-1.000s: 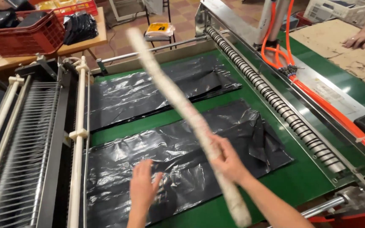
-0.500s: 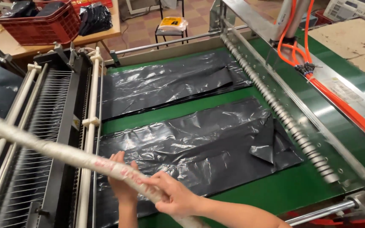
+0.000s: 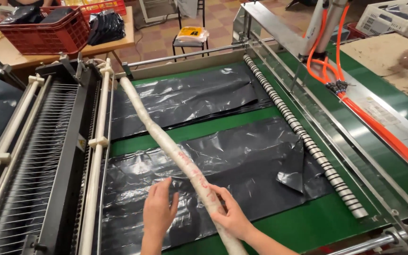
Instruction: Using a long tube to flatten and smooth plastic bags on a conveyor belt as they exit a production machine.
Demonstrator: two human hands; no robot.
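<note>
White cardboard tube (image 3: pixel 175 156), swung down since prev. view, now lies diagonally over black plastic sheet (image 3: pixel 242 165). I see right hand (image 3: pixel 230 215) fingers wrapped around it; left hand (image 3: pixel 159 210) fingers together, just beside.

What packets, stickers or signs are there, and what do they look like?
Yellow packet: lies on a stool beyond the machine, flat and glossy, with a dark mark.
Warning sticker: on the black frame left of the belt, small yellow triangle.
White label: on the metal rail beside the orange hoses, rectangular, faint print.
Red markings: on the white tube by the right hand.
</note>
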